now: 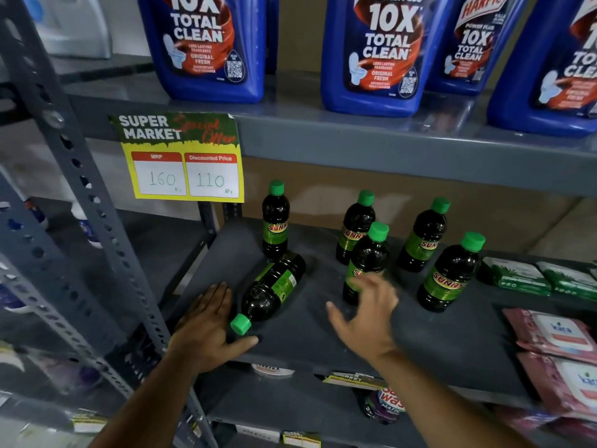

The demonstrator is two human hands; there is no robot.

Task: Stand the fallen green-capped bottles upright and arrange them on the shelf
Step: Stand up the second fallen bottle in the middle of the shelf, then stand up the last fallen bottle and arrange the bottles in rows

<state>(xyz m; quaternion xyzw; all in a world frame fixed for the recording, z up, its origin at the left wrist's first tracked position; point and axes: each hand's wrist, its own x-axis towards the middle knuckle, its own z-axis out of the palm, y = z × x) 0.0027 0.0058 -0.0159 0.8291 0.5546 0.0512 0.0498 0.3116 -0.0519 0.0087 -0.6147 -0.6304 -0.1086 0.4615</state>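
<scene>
One fallen bottle (271,291) lay on the shelf (452,334) beside the open, empty left hand (206,328) — the right hand (365,318), also open and empty, hovered near an upright bottle (366,260) and could probably knock it over.

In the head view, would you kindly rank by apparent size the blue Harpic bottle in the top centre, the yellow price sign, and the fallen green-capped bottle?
1. Blue Harpic bottle, though its top is cut off.
2. Yellow price sign.
3. Fallen green-capped bottle, smallest, though it lies nearest the camera.
</scene>
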